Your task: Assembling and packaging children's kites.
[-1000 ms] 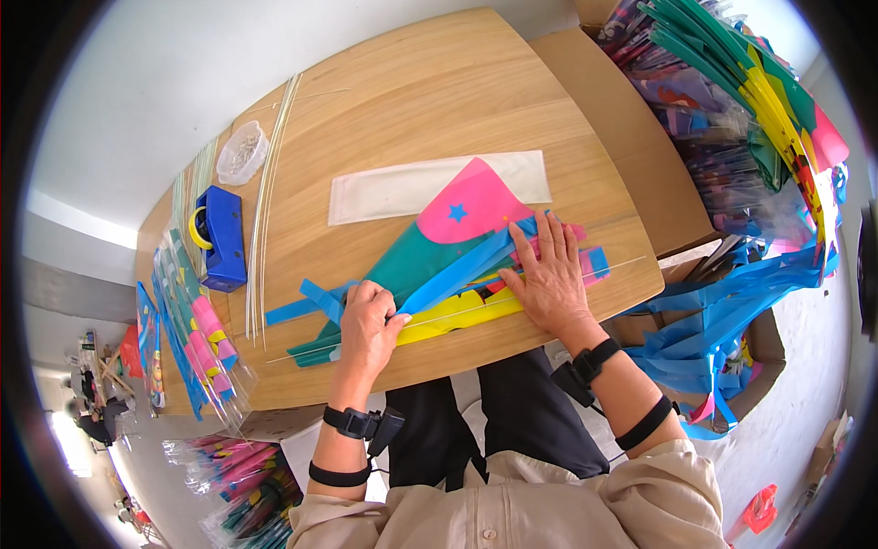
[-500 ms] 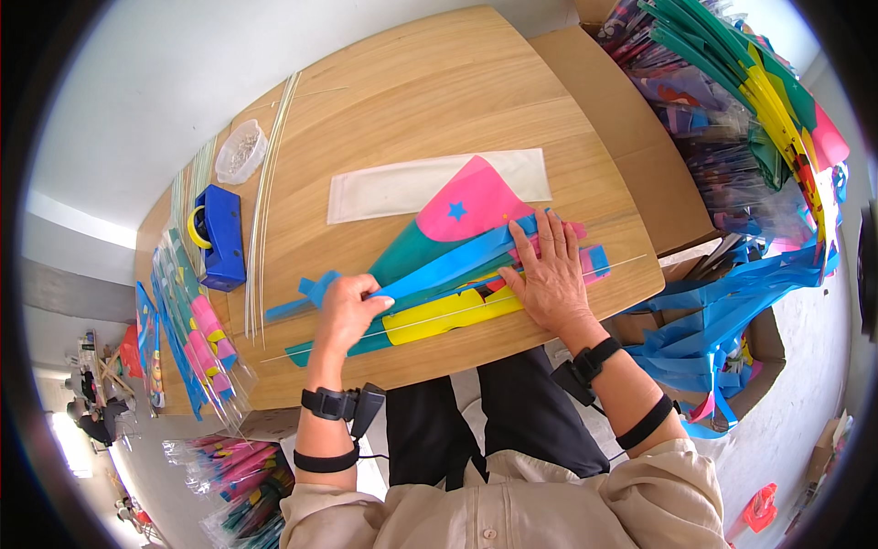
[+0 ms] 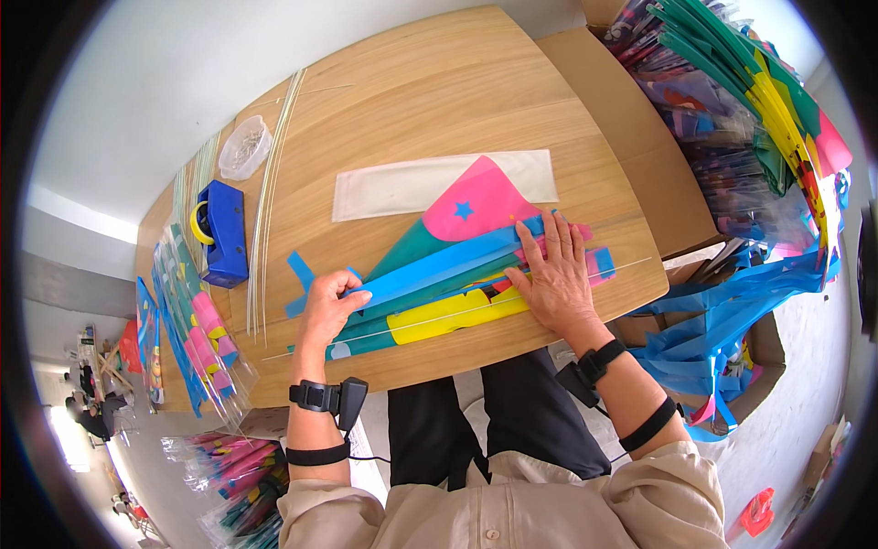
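A folded sheet of thin, kite-like fabric lies near the table's front edge, with a pink corner [image 3: 471,197] bearing a blue star, and green, yellow and black parts. Along its length runs a blue strip [image 3: 430,268]. The strip's left stretch is pinched between thumb and fingers of my left hand [image 3: 327,311]; its loose end pokes out beyond that hand. My right hand [image 3: 556,279] rests flat on the fabric's right end, fingers stretched. Across the yellow part [image 3: 434,320] lies a thin pale rod that passes under the right hand.
Behind the fabric lies a clear plastic sleeve [image 3: 384,192]. To the left are a blue tape dispenser [image 3: 225,233], thin rods [image 3: 272,183], a plastic tub [image 3: 245,149] and bagged colourful fabric [image 3: 197,316]. Cardboard boxes [image 3: 631,137] and piled fabric flank the table's right side.
My left hand has slid slightly left and down along the blue strip, which now lies smoother and straighter. The right hand stays pressed in place.
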`<action>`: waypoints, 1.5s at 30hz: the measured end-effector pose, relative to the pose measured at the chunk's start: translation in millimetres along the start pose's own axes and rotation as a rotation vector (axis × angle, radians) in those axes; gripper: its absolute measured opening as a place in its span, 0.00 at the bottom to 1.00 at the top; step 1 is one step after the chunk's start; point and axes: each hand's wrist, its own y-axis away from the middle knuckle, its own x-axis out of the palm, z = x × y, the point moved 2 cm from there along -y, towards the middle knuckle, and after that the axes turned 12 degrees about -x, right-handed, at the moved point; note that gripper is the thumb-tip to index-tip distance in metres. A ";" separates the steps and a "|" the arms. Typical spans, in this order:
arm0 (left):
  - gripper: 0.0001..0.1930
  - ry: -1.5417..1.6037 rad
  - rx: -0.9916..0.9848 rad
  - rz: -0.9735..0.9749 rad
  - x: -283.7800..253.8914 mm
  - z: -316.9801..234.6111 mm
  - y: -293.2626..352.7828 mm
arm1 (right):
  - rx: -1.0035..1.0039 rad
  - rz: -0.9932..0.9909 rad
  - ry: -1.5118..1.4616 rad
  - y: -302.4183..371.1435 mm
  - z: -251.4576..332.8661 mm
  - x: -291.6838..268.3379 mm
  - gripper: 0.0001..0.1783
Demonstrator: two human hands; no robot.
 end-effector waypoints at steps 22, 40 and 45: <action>0.07 0.229 0.008 0.151 -7.2 9.6 -0.4 | 0.004 0.025 0.016 -0.5 0.2 -0.2 0.36; 0.11 -0.419 -0.114 -0.167 7.1 -0.4 -6.2 | -0.183 -0.103 -0.087 -7.2 30.2 -22.3 0.38; 0.13 -0.514 -0.059 -0.184 9.7 -1.0 -8.9 | -0.425 -0.005 -0.309 -24.2 119.8 5.1 0.38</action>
